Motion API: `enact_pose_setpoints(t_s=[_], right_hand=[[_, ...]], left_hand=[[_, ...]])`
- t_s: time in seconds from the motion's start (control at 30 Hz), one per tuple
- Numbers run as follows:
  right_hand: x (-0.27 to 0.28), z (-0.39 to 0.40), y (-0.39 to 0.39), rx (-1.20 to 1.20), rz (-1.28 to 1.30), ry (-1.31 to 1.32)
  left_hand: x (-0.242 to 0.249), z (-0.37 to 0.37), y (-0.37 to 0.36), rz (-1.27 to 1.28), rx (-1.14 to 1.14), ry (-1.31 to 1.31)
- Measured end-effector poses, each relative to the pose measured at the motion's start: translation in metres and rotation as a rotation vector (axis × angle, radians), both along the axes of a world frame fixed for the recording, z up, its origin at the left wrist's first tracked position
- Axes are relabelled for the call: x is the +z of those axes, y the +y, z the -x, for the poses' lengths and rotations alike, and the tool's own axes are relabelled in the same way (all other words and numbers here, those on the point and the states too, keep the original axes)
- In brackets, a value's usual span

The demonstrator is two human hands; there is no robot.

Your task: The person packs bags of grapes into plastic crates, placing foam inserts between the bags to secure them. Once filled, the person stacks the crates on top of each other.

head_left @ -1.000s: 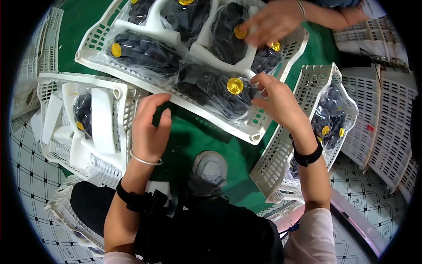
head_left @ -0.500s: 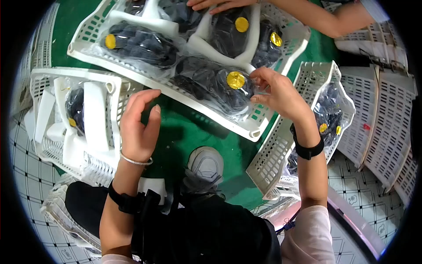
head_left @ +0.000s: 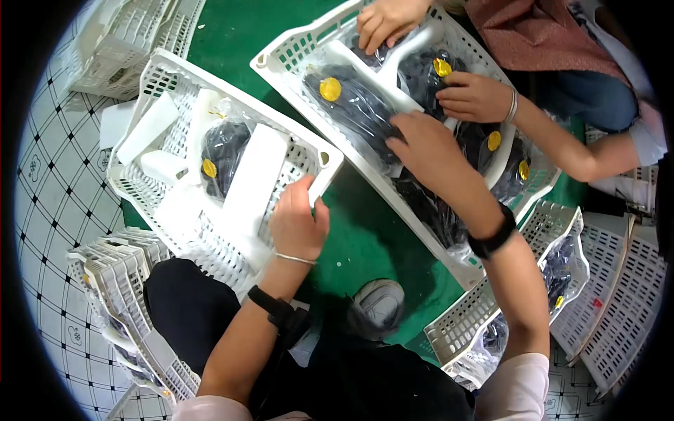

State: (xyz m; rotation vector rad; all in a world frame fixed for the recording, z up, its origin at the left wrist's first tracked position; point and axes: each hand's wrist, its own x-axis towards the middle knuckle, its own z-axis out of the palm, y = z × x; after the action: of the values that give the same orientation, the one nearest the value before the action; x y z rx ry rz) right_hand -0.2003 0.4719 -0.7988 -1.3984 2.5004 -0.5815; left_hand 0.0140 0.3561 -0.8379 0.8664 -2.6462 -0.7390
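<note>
My left hand [head_left: 300,221] is at the near right side of the left white basket [head_left: 319,156], its fingers bent at the rim. That basket holds white foam pieces [head_left: 256,175] and a bagged dark bundle [head_left: 223,156] with a yellow sticker. Over the large white basket [head_left: 442,259], my right hand [head_left: 430,149] touches the clear-wrapped dark bundles, fingers curled; what its fingertips hold is hidden. A bundle with a yellow sticker [head_left: 351,102] lies just left of it. White foam strips [head_left: 372,74] run between the bundles.
A co-worker's two hands [head_left: 481,97] reach into the large basket from the upper right. A smaller basket [head_left: 463,319] with bagged bundles stands at lower right. Stacked baskets [head_left: 133,42] are at upper left, others at lower left. A shoe [head_left: 379,305] rests on the green floor.
My left hand has moved onto the left basket's rim. My right hand has left the lower bundle for the large basket's middle. The view has shifted left, and more of the co-worker shows.
</note>
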Motion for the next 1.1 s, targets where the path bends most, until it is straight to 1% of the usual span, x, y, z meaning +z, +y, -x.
enact_pose_setpoints(t_s=[0.03, 0.1, 0.3, 0.33, 0.43, 0.53, 0.63, 0.67, 0.77, 0.8, 1.0, 1.1], right_hand=[[-0.018, 0.006, -0.016, -0.02, 0.042, 0.066], [-0.041, 0.012, -0.042, -0.059, 0.128, 0.192], [-0.048, 0.025, -0.05, -0.087, 0.321, 0.006], [-0.05, 0.026, -0.05, -0.104, 0.296, -0.001], [-0.046, 0.028, -0.052, -0.094, 0.23, 0.012], [-0.042, 0.03, -0.055, -0.097, 0.112, 0.002], [-0.019, 0.006, -0.073, -0.06, 0.218, 0.18], [-0.019, 0.002, -0.08, -0.014, 0.294, 0.131], [-0.029, 0.001, -0.096, -0.001, 0.144, 0.112], [-0.033, 0.002, -0.1, -0.02, 0.188, 0.131], [-0.039, 0.003, -0.101, -0.035, 0.205, 0.152], [-0.031, 0.005, -0.1, -0.026, 0.179, 0.096]], left_hand=[[0.003, -0.001, 0.0, -0.014, -0.016, 0.049], [0.002, -0.001, -0.001, -0.018, -0.018, 0.02], [0.006, 0.001, 0.001, -0.05, 0.026, 0.028], [0.005, 0.002, 0.002, -0.037, 0.035, 0.064], [0.006, 0.002, 0.002, -0.037, 0.032, 0.072], [0.008, 0.003, 0.002, -0.024, 0.038, 0.071], [0.006, 0.003, 0.002, -0.023, 0.039, 0.084], [0.006, 0.002, 0.003, -0.021, 0.044, 0.076], [0.006, 0.003, 0.002, -0.012, 0.043, 0.066], [0.005, 0.003, 0.002, -0.011, 0.04, 0.066], [0.006, 0.003, 0.001, -0.002, 0.043, 0.063], [0.006, 0.003, 0.001, 0.004, 0.04, 0.071]])
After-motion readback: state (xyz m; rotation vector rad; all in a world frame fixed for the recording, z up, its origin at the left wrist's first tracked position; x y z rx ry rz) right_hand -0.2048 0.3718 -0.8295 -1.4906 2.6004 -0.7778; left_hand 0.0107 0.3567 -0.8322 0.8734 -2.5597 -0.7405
